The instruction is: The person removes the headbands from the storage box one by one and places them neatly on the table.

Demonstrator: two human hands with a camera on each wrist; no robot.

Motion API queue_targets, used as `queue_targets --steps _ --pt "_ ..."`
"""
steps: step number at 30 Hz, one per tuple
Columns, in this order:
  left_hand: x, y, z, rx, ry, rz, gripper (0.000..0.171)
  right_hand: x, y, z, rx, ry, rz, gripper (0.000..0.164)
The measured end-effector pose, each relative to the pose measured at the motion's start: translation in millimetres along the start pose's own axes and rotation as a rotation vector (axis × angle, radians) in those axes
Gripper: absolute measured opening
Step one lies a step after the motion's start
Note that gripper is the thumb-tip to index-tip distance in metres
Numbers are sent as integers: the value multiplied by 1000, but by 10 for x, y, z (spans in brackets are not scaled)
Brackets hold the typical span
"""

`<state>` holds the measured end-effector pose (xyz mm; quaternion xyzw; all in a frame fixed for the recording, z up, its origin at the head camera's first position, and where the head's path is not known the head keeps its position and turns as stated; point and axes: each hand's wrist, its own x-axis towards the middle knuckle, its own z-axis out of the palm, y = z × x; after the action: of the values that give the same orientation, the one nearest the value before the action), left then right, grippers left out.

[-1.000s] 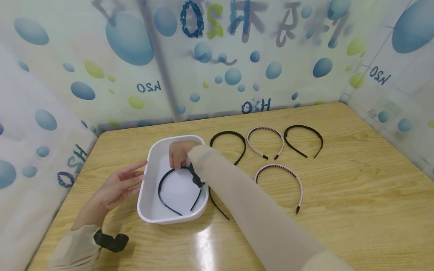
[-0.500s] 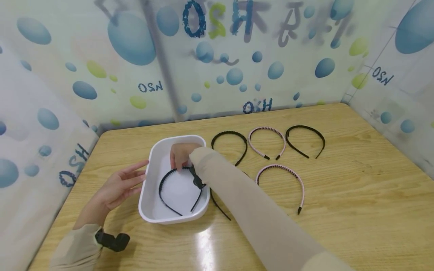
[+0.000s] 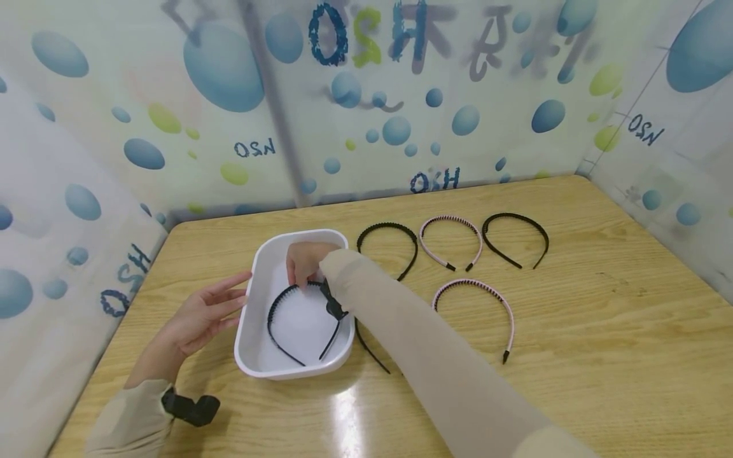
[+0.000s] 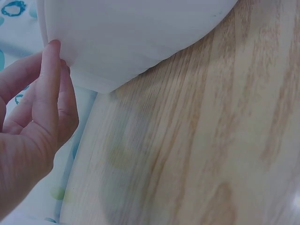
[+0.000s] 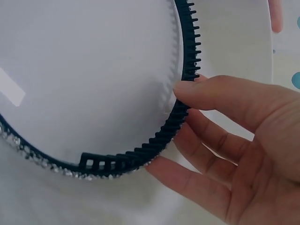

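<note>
Inside a white plastic tub [image 3: 245, 340], a dark toothed headband [image 3: 272, 327] lies with its two ends toward the near side. My right hand [image 3: 305, 261] reaches in and pinches the headband at the top of its curve. In the right wrist view, the thumb is on the inner side of the toothed band [image 5: 189, 44] and the fingers are on its outer side; silvery specks line part of the outer edge. My left hand [image 3: 197, 318] touches the tub's left side with extended fingers. The left wrist view shows those fingertips [image 4: 55, 45] against the white wall.
Right of the tub lie black headbands [image 3: 415, 245] [image 3: 518, 215] and pink headbands [image 3: 449, 217] [image 3: 511, 318]. A further black headband [image 3: 372, 355] is partly hidden under the right forearm [image 3: 412, 324]. A patterned sheet [image 3: 366, 127] hangs behind the wooden table [image 3: 618, 356].
The ends of the headband in the tub have shifted slightly to the left. Both hands keep nearly the same place and hold.
</note>
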<state>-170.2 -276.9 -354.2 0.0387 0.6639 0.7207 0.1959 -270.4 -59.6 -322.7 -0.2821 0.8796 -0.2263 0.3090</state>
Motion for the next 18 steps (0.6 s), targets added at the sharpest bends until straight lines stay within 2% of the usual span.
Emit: queue_targets --steps 5,11,18 --pt "2 -4 -5 -6 -3 4 43 9 -16 -44 -54 10 -16 20" --pt "3 -2 -3 -5 0 5 43 -2 -33 -115 -45 17 20 17" --pt "5 -8 1 -13 -2 1 43 -93 -97 -196 -64 33 11 15"
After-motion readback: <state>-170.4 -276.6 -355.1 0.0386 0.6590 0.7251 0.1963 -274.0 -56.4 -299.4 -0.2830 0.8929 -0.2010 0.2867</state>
